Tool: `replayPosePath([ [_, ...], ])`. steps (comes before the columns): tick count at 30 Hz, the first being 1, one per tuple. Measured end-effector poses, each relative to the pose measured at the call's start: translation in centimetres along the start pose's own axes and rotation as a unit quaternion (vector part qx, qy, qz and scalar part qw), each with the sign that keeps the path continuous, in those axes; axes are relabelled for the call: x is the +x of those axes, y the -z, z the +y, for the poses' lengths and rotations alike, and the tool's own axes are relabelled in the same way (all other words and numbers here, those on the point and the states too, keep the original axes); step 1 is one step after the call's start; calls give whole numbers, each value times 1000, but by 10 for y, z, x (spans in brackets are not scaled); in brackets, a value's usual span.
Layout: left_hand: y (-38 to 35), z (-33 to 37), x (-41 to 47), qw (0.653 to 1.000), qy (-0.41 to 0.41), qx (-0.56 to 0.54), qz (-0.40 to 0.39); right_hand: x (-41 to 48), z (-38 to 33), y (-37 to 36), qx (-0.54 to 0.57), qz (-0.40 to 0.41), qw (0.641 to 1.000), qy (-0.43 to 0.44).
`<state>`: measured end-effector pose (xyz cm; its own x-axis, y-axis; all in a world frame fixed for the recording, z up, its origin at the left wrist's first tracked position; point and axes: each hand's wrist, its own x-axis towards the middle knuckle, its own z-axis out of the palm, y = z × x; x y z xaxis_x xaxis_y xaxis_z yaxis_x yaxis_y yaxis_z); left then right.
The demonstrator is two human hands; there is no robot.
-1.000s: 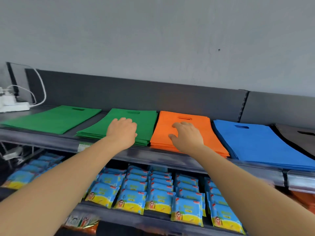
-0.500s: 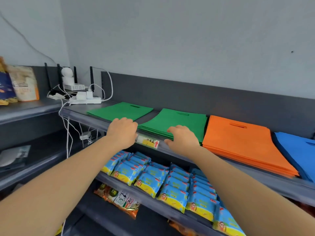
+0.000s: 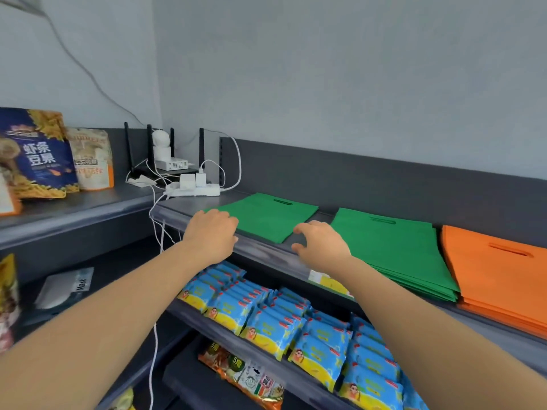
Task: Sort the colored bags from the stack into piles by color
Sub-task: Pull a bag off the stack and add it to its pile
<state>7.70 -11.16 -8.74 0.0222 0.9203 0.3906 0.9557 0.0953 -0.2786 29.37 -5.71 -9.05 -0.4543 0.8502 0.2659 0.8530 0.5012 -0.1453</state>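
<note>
Head view: we have swung left along the shelf point(image 3: 183, 209) in the last second, and our hands have travelled with us. A second ago the left hand point(image 3: 211, 235) lay on the green stack point(image 3: 393, 253) and the right hand point(image 3: 321, 247) on the orange pile point(image 3: 497, 276). Half a second ago both were sliding along the shelf's front edge. Now the left hand sits palm down on the near left corner of the single green bag point(image 3: 266, 216). Its fingers are bent over the fabric, but we cannot tell whether they pinch it. The right hand hovers over the shelf edge between that bag and the green stack, fingers loosely curled and holding nothing.

The single green bag lies flat near the power strip point(image 3: 192, 189), apart from the green stack. The bags themselves have not shifted. The blue pile has slipped out of frame.

We judge this bag to be the stray: same colour, separate place. Our hands closing in on it suggest we mean to lift it and lay it on the green stack, joining the two green lots.
</note>
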Motion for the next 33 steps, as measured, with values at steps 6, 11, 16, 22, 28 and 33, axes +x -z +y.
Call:
replayPosePath([
  [6, -25, -34, 24, 1000, -1, -6, -4, 43, -8, -17, 7, -26, 1000, -14],
  [11, -50, -46, 54, 1000, 9, -16, 1, 80, 1, -31, 3, -77, 997, -3],
  [16, -73, -53, 88, 1000, 15, -21, -11, 114, 15, -32, -2, -171, 984, 53],
  [22, -88, -57, 125, 996, 55, -57, -37, 142, 19, -33, -70, -183, 973, 124],
  [28, -106, -64, 154, 979, 104, -109, -139, 149, 16, -47, -160, -100, 965, 182],
  [33, -128, -82, 173, 941, 165, -174, -239, 154, 16, -47, -100, -101, 982, 121],
])
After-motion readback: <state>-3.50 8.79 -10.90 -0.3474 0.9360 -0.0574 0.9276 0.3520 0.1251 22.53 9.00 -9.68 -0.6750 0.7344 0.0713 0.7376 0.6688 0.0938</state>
